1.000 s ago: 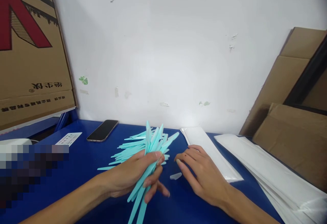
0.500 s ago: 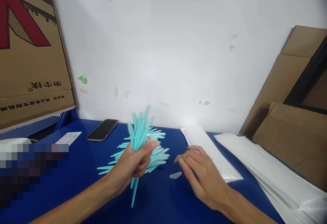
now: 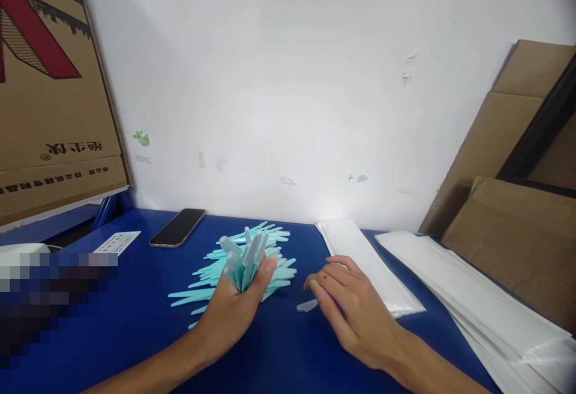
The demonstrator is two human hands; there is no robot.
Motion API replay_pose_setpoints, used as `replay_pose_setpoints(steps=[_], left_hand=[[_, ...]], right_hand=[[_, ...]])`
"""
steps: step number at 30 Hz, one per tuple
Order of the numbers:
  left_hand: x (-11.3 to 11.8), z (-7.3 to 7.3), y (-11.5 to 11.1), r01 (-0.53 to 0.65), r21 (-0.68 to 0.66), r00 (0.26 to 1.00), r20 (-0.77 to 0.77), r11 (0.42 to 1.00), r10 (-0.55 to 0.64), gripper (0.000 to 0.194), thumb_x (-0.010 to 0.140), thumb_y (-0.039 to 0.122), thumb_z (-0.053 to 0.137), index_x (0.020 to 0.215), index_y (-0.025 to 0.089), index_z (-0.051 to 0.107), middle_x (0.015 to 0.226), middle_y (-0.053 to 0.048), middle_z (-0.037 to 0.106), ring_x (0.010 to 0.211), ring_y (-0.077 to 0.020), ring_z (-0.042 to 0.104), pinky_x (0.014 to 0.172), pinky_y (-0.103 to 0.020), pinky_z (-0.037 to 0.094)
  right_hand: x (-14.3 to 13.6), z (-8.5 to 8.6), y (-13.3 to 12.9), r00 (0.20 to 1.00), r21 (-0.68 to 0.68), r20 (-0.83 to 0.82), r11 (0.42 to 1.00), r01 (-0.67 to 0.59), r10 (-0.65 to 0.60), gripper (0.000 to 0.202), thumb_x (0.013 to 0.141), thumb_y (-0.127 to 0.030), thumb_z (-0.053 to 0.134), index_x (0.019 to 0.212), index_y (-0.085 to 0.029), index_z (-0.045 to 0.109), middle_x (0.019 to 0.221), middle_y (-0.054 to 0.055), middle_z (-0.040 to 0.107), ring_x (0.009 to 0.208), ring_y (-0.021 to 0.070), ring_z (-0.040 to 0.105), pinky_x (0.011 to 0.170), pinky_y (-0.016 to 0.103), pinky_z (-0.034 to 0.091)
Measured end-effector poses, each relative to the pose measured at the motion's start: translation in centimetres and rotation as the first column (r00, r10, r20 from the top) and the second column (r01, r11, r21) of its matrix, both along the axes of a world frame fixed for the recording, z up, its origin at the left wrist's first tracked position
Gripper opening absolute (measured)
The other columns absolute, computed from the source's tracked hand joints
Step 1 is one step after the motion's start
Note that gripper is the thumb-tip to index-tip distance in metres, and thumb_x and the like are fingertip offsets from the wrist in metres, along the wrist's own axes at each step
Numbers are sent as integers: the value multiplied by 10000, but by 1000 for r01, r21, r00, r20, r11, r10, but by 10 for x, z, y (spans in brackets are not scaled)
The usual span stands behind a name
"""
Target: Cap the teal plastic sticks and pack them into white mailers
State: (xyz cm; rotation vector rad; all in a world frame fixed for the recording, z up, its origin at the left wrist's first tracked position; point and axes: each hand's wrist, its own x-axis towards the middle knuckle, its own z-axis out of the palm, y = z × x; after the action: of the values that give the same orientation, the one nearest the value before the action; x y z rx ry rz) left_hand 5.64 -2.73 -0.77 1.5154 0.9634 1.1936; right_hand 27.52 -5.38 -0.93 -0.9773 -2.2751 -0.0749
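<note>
1. Far L: cardboard box (image 3: 54, 106), red graphic + upside-down lettering, up against the white wall (image 3: 292, 82).
2. Below box: white rounded object (image 3: 22, 249), part cut off by frame edge, part blurred out, can't ID.
3. Printed card (image 3: 117, 241), white, flat on blue counter (image 3: 148, 304), next to the blurred area.
4. Smartphone (image 3: 177, 228), dark screen up, lying at an angle near back edge of counter.
5. Pile of teal sticks (image 3: 207, 270), ctr-left of counter, spread roughly crosswise, tips fanned out both sides; middle hidden behind L hand + bundle.
6. L hand (image 3: 236, 316): grip closed around a bundle of teal sticks (image 3: 245, 259), thumb along R side, tips poking out the top toward the wall. Bundle sits in front of pile in this view; lower ends hidden by hand.
7. Small translucent piece (image 3: 306, 306), on counter btwn hands, R end partly behind R thumb.
8. R hand (image 3: 348, 301): grip half open, fingers loosely bent, nothing seen in it. Fingertips just by translucent piece; contact, can't tell.
9. White packet (image 3: 373, 265), glossy, flat, partly behind R hand.
10. Stack of white packets (image 3: 486, 298), slanted, overlapping.
11. Far R: folded cardboard (image 3: 517, 250), leaning, w/ dark bar across.
</note>
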Motion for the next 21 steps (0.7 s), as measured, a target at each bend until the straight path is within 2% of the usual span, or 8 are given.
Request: replay_pose_setpoints(steps=[4, 11, 14, 16, 18, 21], left_hand=[[3, -2, 3, 69, -164, 997, 28, 984, -66, 485, 882, 602, 612, 699, 238, 349, 548, 103, 279, 463, -79, 261, 448, -220, 284], [7, -15, 5, 84, -277, 996, 47, 957, -74, 510, 793, 627, 685, 711, 237, 367, 531, 119, 269, 457, -71, 221, 436, -216, 235], [6, -14, 1, 51, -314, 999, 25, 948, -46, 499, 801, 629, 682, 744, 233, 383, 536, 118, 294, 466, -70, 215, 440, -212, 200], [4, -9, -2, 119, -338, 993, 41, 934, -111, 471, 833, 606, 666, 769, 233, 385, 534, 120, 290, 464, -70, 197, 441, -214, 179], [1, -2, -5, 277, -399, 961, 119, 874, -250, 429, 862, 552, 659, 786, 231, 385, 542, 120, 272, 461, -65, 161, 438, -217, 151], [-2, 6, -9, 519, -510, 855, 296, 686, -427, 322, 890, 451, 643, 832, 221, 425, 573, 112, 272, 461, -57, 108, 434, -218, 88]], right_hand=[[0, 1, -1, 1000, -12, 22, 1000, 1, -1, 232, 1023, -132, 398, 998, -196, 619, 857, 19, 661, 776, 172, 602, 992, 440, 361], [-1, 1, 0, 1000, -19, 23, 1000, 3, -3, 243, 1023, -134, 393, 979, -192, 625, 836, 21, 654, 771, 175, 597, 960, 432, 384], [-1, 2, -1, 1000, -16, 5, 1000, -5, 5, 237, 1022, -130, 395, 973, -197, 617, 851, 21, 666, 777, 176, 605, 966, 440, 385], [-2, 2, -2, 999, -27, -34, 1000, -3, 2, 214, 1024, -143, 404, 1022, -207, 609, 879, 20, 677, 794, 181, 615, 960, 441, 394], [-1, 2, -4, 995, -49, -91, 998, 27, -32, 183, 1023, -199, 450, 1139, -225, 589, 884, 19, 677, 826, 196, 623, 918, 427, 428], [0, -1, -6, 981, -59, -166, 994, 92, -101, 365, 991, -311, 547, 1346, -246, 492, 880, 20, 669, 849, 220, 631, 829, 395, 480]])
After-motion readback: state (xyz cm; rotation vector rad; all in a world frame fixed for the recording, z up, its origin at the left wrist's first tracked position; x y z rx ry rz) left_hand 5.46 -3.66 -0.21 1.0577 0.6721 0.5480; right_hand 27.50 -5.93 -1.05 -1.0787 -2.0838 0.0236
